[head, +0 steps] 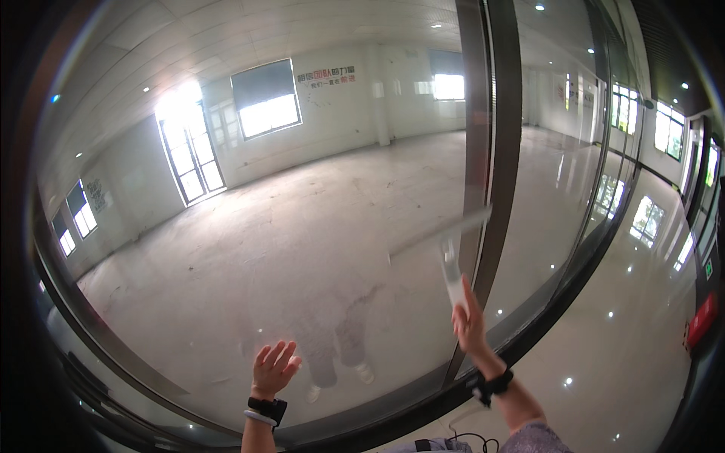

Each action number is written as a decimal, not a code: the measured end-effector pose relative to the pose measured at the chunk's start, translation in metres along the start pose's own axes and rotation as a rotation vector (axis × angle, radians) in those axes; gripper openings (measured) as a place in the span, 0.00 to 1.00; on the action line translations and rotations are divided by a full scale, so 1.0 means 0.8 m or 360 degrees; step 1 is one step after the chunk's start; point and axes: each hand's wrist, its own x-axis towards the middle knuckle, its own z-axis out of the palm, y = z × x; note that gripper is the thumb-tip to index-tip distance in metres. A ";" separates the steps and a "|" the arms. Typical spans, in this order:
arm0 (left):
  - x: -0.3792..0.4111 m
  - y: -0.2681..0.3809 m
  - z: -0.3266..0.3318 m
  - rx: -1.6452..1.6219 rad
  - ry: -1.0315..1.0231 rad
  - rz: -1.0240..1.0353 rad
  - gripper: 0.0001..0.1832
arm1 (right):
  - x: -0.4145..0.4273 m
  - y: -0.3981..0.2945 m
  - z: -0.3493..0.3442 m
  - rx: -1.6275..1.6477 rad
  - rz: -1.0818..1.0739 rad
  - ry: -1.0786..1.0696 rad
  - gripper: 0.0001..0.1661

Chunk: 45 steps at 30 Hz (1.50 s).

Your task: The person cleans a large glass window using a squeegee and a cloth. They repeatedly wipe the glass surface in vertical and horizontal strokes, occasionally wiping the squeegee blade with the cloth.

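In my right hand (469, 324) is the pale handle of a window squeegee (451, 272), blurred by motion. Its long thin blade crosses the right part of a large glass pane (317, 249), one end overlapping the dark window frame upright (494, 170). Whether the blade touches the glass, I cannot tell. Lower and to the left, my left hand (273, 368) holds nothing, fingers spread and raised before the pane. Both wrists wear black straps, the left also a pale band.
A dark bottom rail (408, 405) runs under the pane. Beyond the glass lies a room with a dull floor, a door (192, 150) and windows. On my right are glossy floor tiles (612, 340) and a red box (702, 323). A black cable (481, 439) hangs near my body.
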 end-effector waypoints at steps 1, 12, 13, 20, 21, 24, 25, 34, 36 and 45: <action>0.000 0.001 0.001 0.0003 0.0001 -0.0004 0.06 | -0.036 0.014 0.004 0.0039 0.0050 -0.0016 0.34; 0.006 0.005 -0.002 0.0085 -0.0021 0.0008 0.06 | 0.170 -0.137 -0.057 -0.0613 -0.0725 -0.0027 0.30; 0.004 0.005 -0.003 0.0095 -0.0033 0.0012 0.06 | 0.171 -0.180 -0.035 -0.0831 -0.0970 -0.0116 0.29; 0.014 0.002 -0.001 0.0102 -0.0026 0.0033 0.06 | 0.094 -0.268 0.114 -0.1539 -0.1685 -0.0619 0.34; 0.015 0.003 0.001 0.0079 -0.0036 0.0042 0.06 | 0.097 -0.264 0.110 -0.1477 -0.1664 -0.0577 0.33; -0.001 -0.001 -0.006 0.0095 -0.0084 0.0027 0.07 | 0.111 -0.261 0.073 -0.1296 -0.1357 -0.0601 0.31; -0.008 0.000 -0.009 0.0105 -0.0093 0.0014 0.07 | 0.114 -0.244 0.057 -0.1218 -0.1180 -0.0481 0.31; 0.010 0.008 0.003 0.0048 -0.0026 0.0007 0.07 | 0.095 -0.098 -0.080 -0.0734 -0.0353 0.0193 0.28; 0.008 0.007 0.001 0.0094 -0.0044 0.0002 0.07 | 0.115 -0.123 -0.055 -0.0834 -0.0876 0.0199 0.29; -0.002 0.002 0.009 0.0028 -0.0018 0.0060 0.07 | 0.136 -0.268 0.084 -0.1101 -0.1510 -0.0449 0.34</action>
